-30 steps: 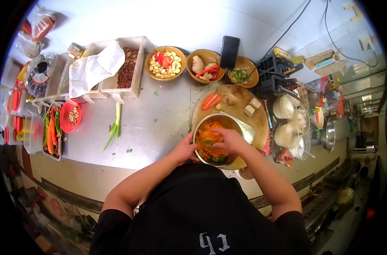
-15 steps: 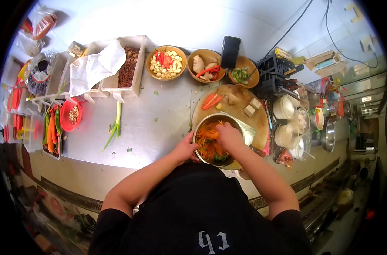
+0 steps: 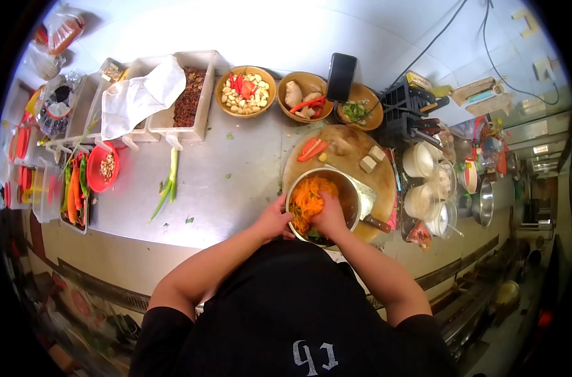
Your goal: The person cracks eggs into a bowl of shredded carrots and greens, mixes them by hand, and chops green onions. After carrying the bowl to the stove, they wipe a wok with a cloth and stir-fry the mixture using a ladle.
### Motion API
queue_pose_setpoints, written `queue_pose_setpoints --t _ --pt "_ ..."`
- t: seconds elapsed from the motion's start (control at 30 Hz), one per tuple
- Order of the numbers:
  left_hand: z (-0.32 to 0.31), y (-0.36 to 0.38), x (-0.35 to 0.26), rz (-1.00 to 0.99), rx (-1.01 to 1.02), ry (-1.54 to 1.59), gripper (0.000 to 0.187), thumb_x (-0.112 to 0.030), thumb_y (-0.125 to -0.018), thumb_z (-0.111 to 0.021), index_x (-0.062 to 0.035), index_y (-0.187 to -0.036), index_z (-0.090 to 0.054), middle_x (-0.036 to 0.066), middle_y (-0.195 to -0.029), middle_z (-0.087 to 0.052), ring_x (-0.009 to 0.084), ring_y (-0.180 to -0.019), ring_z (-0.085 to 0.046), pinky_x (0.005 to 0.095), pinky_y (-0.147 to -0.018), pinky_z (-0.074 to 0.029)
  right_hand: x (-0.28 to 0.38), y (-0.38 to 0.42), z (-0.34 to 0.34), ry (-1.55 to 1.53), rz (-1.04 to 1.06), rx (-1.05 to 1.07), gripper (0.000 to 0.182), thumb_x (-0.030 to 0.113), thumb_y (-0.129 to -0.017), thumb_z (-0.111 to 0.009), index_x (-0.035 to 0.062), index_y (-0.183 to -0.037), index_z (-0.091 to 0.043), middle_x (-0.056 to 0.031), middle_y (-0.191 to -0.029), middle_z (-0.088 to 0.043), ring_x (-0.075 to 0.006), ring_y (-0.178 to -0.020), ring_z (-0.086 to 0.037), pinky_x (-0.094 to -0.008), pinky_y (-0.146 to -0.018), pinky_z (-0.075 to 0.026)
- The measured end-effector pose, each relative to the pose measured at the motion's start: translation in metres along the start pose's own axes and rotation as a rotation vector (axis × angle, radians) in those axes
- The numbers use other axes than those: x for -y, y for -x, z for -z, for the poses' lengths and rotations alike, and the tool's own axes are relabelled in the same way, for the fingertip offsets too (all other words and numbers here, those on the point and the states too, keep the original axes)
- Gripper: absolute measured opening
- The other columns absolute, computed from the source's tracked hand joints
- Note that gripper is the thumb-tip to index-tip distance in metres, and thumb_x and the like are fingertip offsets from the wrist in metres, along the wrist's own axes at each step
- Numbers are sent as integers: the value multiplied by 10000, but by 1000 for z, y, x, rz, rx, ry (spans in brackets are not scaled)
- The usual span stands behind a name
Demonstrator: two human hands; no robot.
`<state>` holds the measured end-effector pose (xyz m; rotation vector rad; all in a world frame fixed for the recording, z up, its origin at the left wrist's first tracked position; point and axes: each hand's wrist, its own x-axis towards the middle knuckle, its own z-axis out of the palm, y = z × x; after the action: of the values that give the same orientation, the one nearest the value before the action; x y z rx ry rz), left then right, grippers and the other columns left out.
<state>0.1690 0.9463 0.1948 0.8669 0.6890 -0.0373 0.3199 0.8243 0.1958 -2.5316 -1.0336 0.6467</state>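
Observation:
A metal bowl (image 3: 350, 193) sits at the near side of the round wooden cutting board (image 3: 342, 141). My left hand (image 3: 276, 219) grips the bowl's left rim, thumb toward the inside. Inside the bowl, my right hand (image 3: 329, 215) is closed around part of a mound of shredded carrot (image 3: 309, 200), its fingertips buried in the shreds. Some green leaves show low in the bowl, below the carrot. A cleaver (image 3: 366, 195) lies on the board right of the bowl, its wooden handle pointing to the lower right.
Red pepper pieces (image 3: 312, 149) and pale blocks (image 3: 371, 159) lie on the board. Behind stand bowls of garlic (image 3: 246, 93), ginger (image 3: 293, 94) and greens, plus a phone (image 3: 341, 76). Left are a scallion (image 3: 171, 179), a red basket (image 3: 102, 168) and bins; right, white tubs (image 3: 419, 159) and a knife rack.
My right hand has moved lower and toward me within the bowl, and the carrot shreds have shifted into a fuller mound at the upper left. My left hand stays on the rim.

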Motion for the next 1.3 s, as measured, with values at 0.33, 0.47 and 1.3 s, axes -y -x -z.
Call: queue_pose_setpoints --t 0.33,0.47,1.3 --pt "-1 3 -5 9 7 25 697 15 -870 -452 -207 -1488 -219 137 -973 -637 193 -545 -623 284 -458 -540 31 -5 97 -618 9 498 640 154 -690 -791 95 -1283 -557 -169 -1071 -622 -316 -1007 -608 -390 -880 -487" --pt "0 6 -11 59 36 -5 724 4 -878 -482 -216 -1502 -188 149 -1213 -567 250 -747 -681 319 -561 -593 18 -28 82 -290 -48 494 796 241 -650 -835 93 -1354 -495 -200 -1187 -567 -338 -1064 -581 -410 -929 -470" --pt "5 4 -7 102 96 56 698 -39 -887 -483 -217 -1502 -206 145 -1124 -618 240 -706 -684 307 -584 -579 44 -24 25 491 471 470 655 227 -606 -790 151 -1218 -570 -215 -1274 -465 -450 -1101 -512 -443 -914 -485"
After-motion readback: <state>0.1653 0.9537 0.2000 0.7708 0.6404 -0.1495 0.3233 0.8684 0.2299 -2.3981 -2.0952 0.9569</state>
